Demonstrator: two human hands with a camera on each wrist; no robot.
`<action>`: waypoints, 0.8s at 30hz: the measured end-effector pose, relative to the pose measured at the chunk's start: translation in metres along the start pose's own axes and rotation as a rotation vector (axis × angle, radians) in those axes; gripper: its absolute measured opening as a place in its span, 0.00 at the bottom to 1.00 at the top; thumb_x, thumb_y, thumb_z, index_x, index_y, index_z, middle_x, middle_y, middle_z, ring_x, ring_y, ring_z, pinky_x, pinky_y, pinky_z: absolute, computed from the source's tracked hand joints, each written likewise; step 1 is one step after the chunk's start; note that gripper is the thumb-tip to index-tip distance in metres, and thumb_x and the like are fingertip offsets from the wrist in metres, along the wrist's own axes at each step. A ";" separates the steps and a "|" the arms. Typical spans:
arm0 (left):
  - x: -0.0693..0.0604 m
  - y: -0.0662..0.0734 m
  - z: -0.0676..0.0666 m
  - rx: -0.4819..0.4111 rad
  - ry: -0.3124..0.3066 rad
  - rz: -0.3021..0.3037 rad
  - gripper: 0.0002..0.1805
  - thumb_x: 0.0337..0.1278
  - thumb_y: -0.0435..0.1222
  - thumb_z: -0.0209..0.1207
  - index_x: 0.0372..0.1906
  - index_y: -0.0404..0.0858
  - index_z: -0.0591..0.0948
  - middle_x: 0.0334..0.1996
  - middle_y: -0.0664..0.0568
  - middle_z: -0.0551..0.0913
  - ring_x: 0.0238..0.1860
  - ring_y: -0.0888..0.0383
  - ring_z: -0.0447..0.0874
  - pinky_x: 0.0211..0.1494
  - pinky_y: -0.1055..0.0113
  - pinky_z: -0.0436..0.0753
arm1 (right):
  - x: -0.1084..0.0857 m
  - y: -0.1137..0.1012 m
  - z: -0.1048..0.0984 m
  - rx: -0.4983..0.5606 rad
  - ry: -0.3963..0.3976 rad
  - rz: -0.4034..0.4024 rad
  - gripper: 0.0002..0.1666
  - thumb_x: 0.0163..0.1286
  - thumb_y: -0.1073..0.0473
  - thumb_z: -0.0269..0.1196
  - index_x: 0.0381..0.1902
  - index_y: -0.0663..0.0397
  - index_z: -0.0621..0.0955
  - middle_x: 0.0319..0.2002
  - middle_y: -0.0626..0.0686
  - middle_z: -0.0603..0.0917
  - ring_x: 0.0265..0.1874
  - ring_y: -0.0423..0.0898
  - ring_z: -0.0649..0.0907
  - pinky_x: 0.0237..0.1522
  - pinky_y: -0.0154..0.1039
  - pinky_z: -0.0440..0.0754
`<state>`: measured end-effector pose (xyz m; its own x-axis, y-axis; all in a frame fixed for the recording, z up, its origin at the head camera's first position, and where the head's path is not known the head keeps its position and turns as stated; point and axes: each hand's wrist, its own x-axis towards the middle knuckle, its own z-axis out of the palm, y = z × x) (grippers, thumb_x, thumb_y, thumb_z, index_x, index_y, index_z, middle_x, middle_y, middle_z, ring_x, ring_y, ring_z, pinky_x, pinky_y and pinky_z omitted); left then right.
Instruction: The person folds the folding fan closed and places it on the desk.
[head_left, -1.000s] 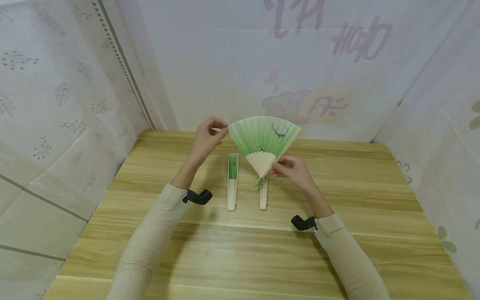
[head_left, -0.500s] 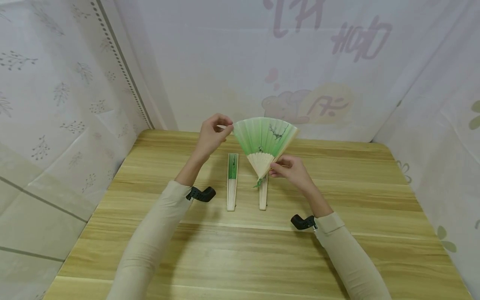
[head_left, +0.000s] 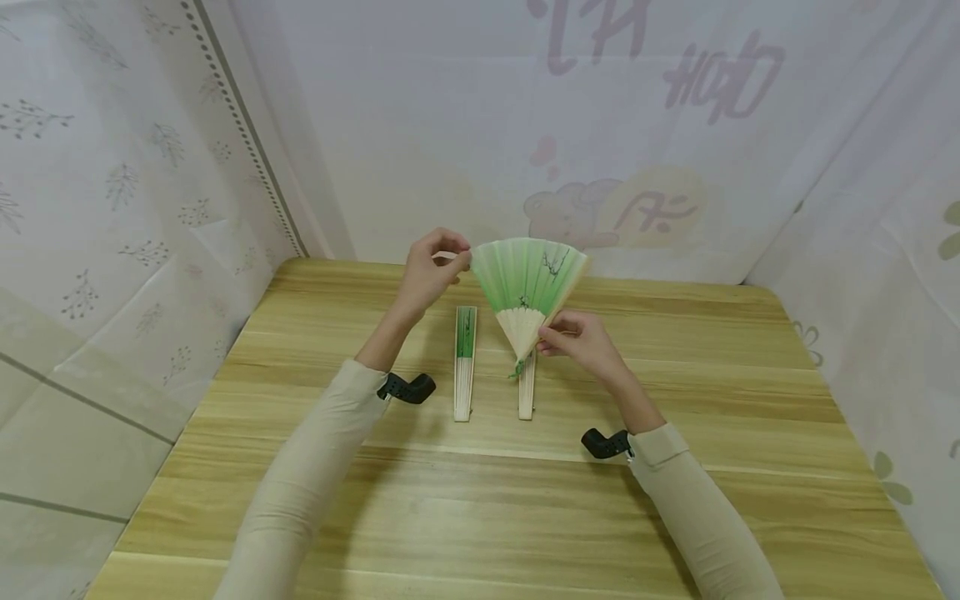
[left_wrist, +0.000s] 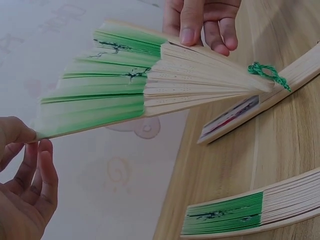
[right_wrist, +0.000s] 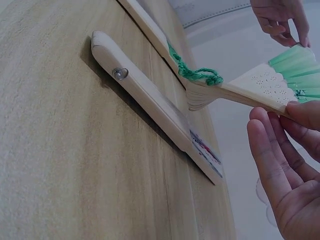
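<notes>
Between both hands, above the table, a green folding fan point(head_left: 525, 275) with pale ribs is held partly spread. My left hand point(head_left: 429, 271) pinches the upper tip of its left edge, as the left wrist view also shows at the fan's outer leaf point(left_wrist: 100, 107). Low on the opposite side, my right hand point(head_left: 585, 340) grips the end rib between thumb and fingers. A green cord point(right_wrist: 197, 72) hangs at the pivot. Below lie a folded green fan point(head_left: 465, 362) and, partly hidden by the held fan, another folded fan point(head_left: 527, 392) with a dark and red pattern.
The wooden table point(head_left: 480, 517) reaches back to a printed white cloth point(head_left: 420, 125). Patterned cloths hang at the left and right sides too. Black wrist-mounted cameras stick out near each cuff, such as the left one point(head_left: 408, 388).
My left hand has moved a little to the right, bringing the fan's left edge inward. The fan's spread has narrowed, while my right hand has hardly moved.
</notes>
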<state>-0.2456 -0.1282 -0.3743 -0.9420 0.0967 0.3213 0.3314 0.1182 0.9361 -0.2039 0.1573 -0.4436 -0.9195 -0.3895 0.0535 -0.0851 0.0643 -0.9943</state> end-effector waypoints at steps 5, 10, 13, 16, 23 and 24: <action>0.002 0.001 0.002 -0.014 0.002 0.007 0.08 0.69 0.28 0.61 0.48 0.29 0.80 0.41 0.43 0.81 0.34 0.51 0.84 0.35 0.63 0.84 | 0.001 -0.002 0.001 -0.049 -0.001 -0.015 0.11 0.74 0.66 0.64 0.44 0.74 0.82 0.40 0.69 0.85 0.43 0.71 0.83 0.45 0.53 0.86; 0.003 0.002 0.006 -0.033 0.008 0.024 0.07 0.69 0.27 0.60 0.47 0.27 0.80 0.41 0.41 0.81 0.33 0.50 0.84 0.35 0.63 0.85 | 0.002 -0.003 0.002 -0.155 0.003 -0.046 0.09 0.75 0.66 0.63 0.42 0.71 0.83 0.38 0.65 0.85 0.40 0.68 0.85 0.42 0.49 0.87; 0.003 0.002 0.008 -0.042 0.008 0.036 0.08 0.69 0.26 0.60 0.48 0.25 0.79 0.41 0.38 0.81 0.33 0.49 0.83 0.35 0.65 0.85 | 0.003 -0.004 0.002 -0.206 0.006 -0.058 0.08 0.75 0.65 0.64 0.41 0.70 0.83 0.37 0.62 0.86 0.38 0.66 0.86 0.41 0.49 0.87; 0.003 0.004 0.010 -0.044 0.011 0.045 0.08 0.69 0.26 0.60 0.47 0.25 0.79 0.41 0.37 0.80 0.32 0.51 0.84 0.35 0.67 0.85 | 0.004 -0.003 0.003 -0.223 0.008 -0.061 0.08 0.74 0.65 0.64 0.40 0.68 0.84 0.36 0.61 0.86 0.37 0.65 0.87 0.41 0.52 0.87; 0.004 0.003 0.014 -0.042 0.019 0.041 0.06 0.68 0.25 0.60 0.46 0.27 0.80 0.39 0.41 0.81 0.30 0.53 0.85 0.35 0.64 0.85 | 0.006 -0.003 0.002 -0.266 -0.013 -0.091 0.08 0.74 0.63 0.65 0.38 0.66 0.84 0.34 0.61 0.85 0.36 0.68 0.86 0.41 0.60 0.85; 0.004 0.003 0.014 -0.041 0.017 0.041 0.06 0.68 0.25 0.60 0.46 0.27 0.80 0.39 0.41 0.81 0.31 0.53 0.85 0.35 0.64 0.85 | 0.005 -0.004 0.001 -0.270 -0.015 -0.096 0.08 0.74 0.64 0.65 0.38 0.66 0.84 0.34 0.61 0.85 0.36 0.68 0.86 0.41 0.60 0.85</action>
<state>-0.2480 -0.1135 -0.3718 -0.9285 0.0838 0.3617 0.3677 0.0739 0.9270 -0.2081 0.1537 -0.4399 -0.8968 -0.4188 0.1425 -0.2721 0.2681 -0.9242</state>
